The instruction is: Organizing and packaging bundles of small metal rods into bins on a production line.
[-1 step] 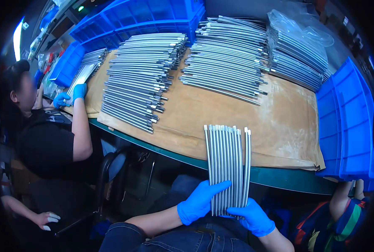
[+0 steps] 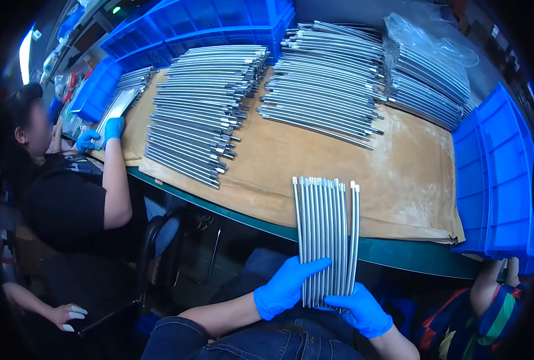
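Note:
A row of several slim metal rods (image 2: 323, 222) stands fanned side by side over my lap, upper ends against the view of the table. My left hand (image 2: 288, 283), in a blue glove, grips the row from the left, thumb lying across the front. Low on the right side, my gloved right hand (image 2: 358, 309) closes round the rods' lower ends with its thumb in front. One or two rods at the right lean apart from the others, leaving a narrow gap. The fingers behind the rods are hidden.
Brown sheeting covers the table (image 2: 315, 174), bearing rod piles at left (image 2: 201, 108) and centre (image 2: 327, 84). Bagged rods (image 2: 429, 78) lie at the back right. Blue bins (image 2: 495, 174) stand right and behind. A co-worker (image 2: 57, 186) handles rods at left; another person's striped sleeve (image 2: 489, 318) shows lower right.

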A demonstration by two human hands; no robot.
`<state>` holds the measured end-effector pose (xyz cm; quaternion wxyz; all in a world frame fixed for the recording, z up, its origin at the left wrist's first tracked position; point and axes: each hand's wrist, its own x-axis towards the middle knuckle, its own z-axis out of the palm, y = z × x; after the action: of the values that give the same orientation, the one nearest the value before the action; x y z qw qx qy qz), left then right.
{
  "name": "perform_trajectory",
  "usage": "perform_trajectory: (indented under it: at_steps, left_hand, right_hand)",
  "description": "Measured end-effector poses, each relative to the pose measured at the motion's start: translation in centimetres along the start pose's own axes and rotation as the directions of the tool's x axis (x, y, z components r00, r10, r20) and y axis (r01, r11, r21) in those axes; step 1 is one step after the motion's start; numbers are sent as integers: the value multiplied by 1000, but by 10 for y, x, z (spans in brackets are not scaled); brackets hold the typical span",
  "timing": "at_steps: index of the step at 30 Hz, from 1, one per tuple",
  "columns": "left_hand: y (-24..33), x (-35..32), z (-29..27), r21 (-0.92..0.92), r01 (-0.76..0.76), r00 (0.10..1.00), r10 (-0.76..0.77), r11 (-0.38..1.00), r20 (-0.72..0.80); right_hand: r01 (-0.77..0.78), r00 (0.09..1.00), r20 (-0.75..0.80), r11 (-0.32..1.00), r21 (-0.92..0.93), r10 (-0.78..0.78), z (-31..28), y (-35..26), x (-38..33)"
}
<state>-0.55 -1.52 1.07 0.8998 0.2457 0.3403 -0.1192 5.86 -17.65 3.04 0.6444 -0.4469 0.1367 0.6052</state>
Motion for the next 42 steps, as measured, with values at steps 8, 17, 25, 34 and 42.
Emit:
perform_trajectory:
  at_steps: [8, 17, 25, 34, 42]
  left_hand:
    - [0, 5, -7, 50, 4, 1000, -5, 999, 19]
    - [10, -1, -15, 25, 71, 993, -73, 997, 95]
    - [13, -7, -17, -50, 105, 989, -99, 993, 110]
    - [14, -8, -10, -67, 116, 991, -111, 991, 69]
    - [13, -10, -15, -75, 104, 993, -99, 992, 61]
  right_hand:
    - [14, 999, -29, 1000, 7, -14, -2, 4, 2]
    - [-20, 999, -49, 999, 26, 21, -2, 4, -1]
    - [-4, 995, -100, 997, 81, 12, 7, 3, -5]
    - [31, 991, -132, 998, 58, -23, 0, 7, -11]
    - [29, 988, -153, 998, -63, -38, -7, 3, -10]
